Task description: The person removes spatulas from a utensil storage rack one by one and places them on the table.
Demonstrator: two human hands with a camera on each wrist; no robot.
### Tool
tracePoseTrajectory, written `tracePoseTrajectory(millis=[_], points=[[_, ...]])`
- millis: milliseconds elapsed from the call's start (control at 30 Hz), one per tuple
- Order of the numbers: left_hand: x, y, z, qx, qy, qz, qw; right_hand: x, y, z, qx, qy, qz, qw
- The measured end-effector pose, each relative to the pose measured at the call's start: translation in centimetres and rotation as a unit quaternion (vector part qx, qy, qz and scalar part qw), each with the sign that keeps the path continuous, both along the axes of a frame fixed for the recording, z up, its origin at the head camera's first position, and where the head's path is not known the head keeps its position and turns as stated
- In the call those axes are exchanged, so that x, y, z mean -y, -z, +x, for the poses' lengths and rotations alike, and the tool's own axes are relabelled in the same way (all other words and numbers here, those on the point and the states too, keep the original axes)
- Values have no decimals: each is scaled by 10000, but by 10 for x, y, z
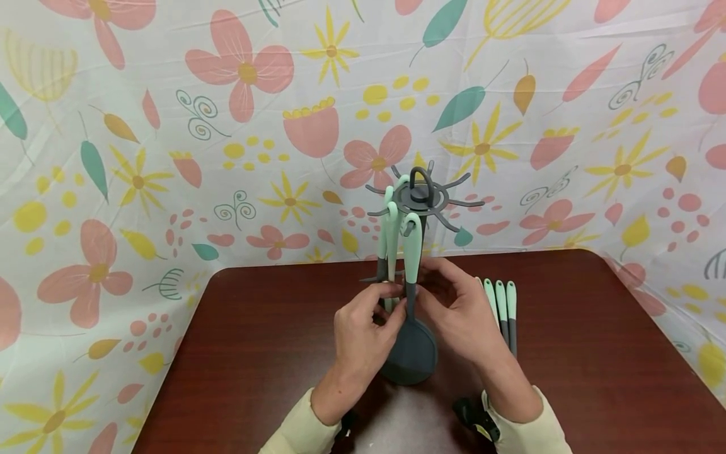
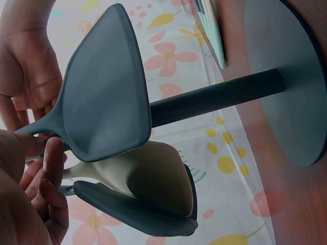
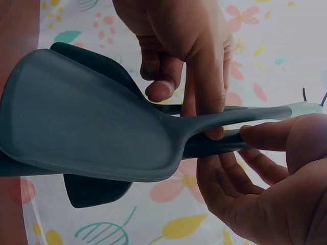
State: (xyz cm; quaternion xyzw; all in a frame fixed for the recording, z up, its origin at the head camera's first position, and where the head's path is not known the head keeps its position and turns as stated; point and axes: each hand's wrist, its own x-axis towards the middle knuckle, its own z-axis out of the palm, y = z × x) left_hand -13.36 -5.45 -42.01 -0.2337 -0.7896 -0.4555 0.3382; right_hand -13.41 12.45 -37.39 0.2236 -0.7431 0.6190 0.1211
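Note:
A dark grey rotating utensil stand (image 1: 406, 200), with a ring of hooks and a top loop, stands upright on the table. From its near hook hangs a turner (image 1: 416, 353) with a mint handle and dark grey blade. Several other mint-handled utensils (image 1: 391, 230) hang on its left side. My left hand (image 1: 365, 325) reaches in from the left beside the turner's neck, its finger and thumb at the stand's pole (image 2: 214, 99) behind. My right hand (image 1: 462, 309) pinches the same pole from the right; its thumb (image 3: 271, 133) lies along the pole. The turner partly hides both grips.
Several mint-handled utensils (image 1: 501, 309) lie on the table to the right, partly behind my right forearm. The stand's round base (image 2: 286, 120) rests on the brown table (image 1: 261, 353). A flower-printed cloth (image 1: 283, 126) hangs behind.

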Motion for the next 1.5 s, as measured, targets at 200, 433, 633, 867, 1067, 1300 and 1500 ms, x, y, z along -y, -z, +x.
tracePoseTrajectory(millis=[200,433,633,867,1067,1300,1500], points=[[1,-2,-1,-95,-23,13,10000,1,1,1,9,90,32,10000],[3,-4,1,-59,-127,7,9999,2,1,1,46,106,-23,9999],[4,-6,0,-103,-77,-41,9999,2,1,0,12,74,-80,9999],[8,-9,-1,-154,66,107,9998,2,2,0,-27,98,-76,9999],[15,-11,-2,-441,58,330,9985,2,3,-1,-58,90,-65,9999],[28,-16,-10,-602,-132,542,9966,2,3,-2,-86,55,-73,9999],[40,-18,-19,232,633,496,9965,2,4,-3,-105,-16,-109,9999]])
